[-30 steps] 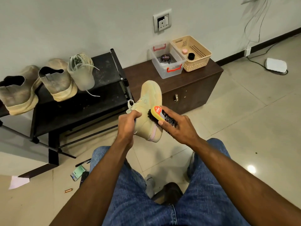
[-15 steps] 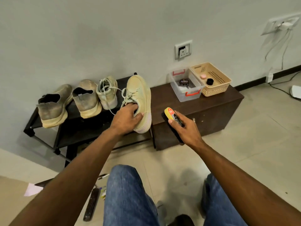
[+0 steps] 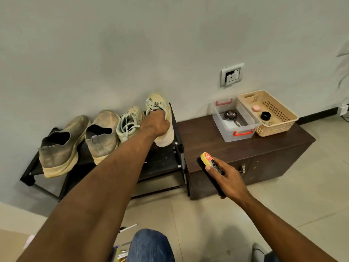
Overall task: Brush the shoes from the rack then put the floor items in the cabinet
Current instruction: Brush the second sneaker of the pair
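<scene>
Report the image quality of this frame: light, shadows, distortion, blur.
Head view: soft, even indoor light; faint shadow on the wall behind the shoe rack; wide-angle lens bends the wall socket and stretches both forearms; left hand and right hand look sharp; floor items at the bottom edge are cropped.

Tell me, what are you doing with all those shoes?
A person is cleaning shoes. The left hand grips a pale yellow shoe at the right end of the black rack, next to three other shoes: its laced partner and two dusty slip-ons. The right hand holds a shoe brush in front of the brown cabinet. On the cabinet sit a clear box and a tan basket. Some pens lie on the floor.
</scene>
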